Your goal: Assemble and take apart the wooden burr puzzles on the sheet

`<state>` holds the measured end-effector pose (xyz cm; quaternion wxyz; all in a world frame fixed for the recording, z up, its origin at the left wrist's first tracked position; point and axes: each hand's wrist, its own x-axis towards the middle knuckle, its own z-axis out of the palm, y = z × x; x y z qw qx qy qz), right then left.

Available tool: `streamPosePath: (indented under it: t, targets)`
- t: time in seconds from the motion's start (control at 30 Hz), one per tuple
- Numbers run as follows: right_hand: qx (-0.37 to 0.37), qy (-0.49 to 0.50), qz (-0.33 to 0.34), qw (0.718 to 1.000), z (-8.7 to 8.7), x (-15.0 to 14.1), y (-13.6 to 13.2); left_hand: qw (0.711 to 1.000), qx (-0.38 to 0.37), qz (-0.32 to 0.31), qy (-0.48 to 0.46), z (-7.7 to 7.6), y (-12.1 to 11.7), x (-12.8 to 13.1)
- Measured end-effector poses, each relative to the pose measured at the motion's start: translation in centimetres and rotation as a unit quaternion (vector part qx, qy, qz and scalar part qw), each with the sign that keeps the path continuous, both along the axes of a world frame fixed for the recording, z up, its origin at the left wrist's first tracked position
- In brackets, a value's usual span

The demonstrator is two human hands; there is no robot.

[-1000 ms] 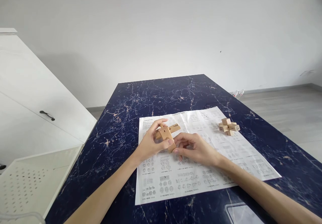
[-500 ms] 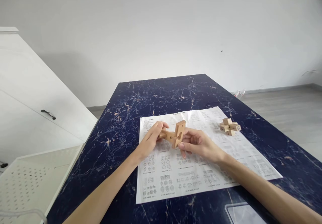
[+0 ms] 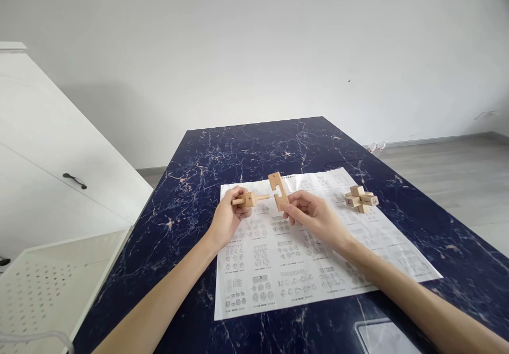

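Note:
My left hand (image 3: pixel 227 217) is closed on two wooden puzzle pieces, a block marked 2 (image 3: pixel 248 199) and a flat piece crossing it whose narrow ends (image 3: pixel 261 197) stick out on both sides. Between the fingertips of my right hand (image 3: pixel 314 215) is a flat notched puzzle piece (image 3: pixel 281 195) marked 1, held upright by its lower end. Its notch faces left toward the other pieces, with a small gap between. Beneath both hands lies a printed sheet (image 3: pixel 262 261) of small puzzle diagrams.
An assembled wooden burr puzzle (image 3: pixel 361 200) with numbered ends sits on the sheet's right side. The dark blue marbled table (image 3: pixel 238 152) carries a pale rounded-corner panel (image 3: pixel 384 335) near its front edge. A white cabinet (image 3: pixel 47 131) stands left; a wall is behind.
The notched piece has come apart from the pieces in my left hand and turned its notch leftward. My left hand has moved left and turned, showing the crossing piece.

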<state>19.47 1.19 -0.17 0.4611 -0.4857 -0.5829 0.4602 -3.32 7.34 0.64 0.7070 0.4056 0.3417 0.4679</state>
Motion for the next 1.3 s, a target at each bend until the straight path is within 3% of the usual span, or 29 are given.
streamPosePath:
  t: [0.17, 0.47, 0.8, 1.07, 1.3]
  targets:
    - [0.021, -0.166, -0.041, 0.985, -0.4, -0.4, -0.1, 0.998, -0.026, -0.003, -0.065, 0.9, 0.0, -0.3]
    - [0.131, -0.298, -0.012, 0.946, -0.9, -0.7, -0.3, 0.992, -0.061, -0.018, -0.105, 1.2, 0.2, -0.8]
    - [0.240, -0.251, 0.035, 0.937, -0.9, -0.7, -0.7, 0.994, -0.046, -0.076, -0.057, 1.2, -0.4, -0.4]
    - [0.210, -0.231, 0.093, 0.945, -0.4, -0.5, -0.9, 0.990, -0.011, -0.140, 0.026, 1.2, -0.8, -0.1]
    - [0.229, -0.241, 0.113, 0.936, -0.3, -0.7, -0.9, 0.974, 0.041, -0.208, 0.085, 0.4, -0.9, -0.4]
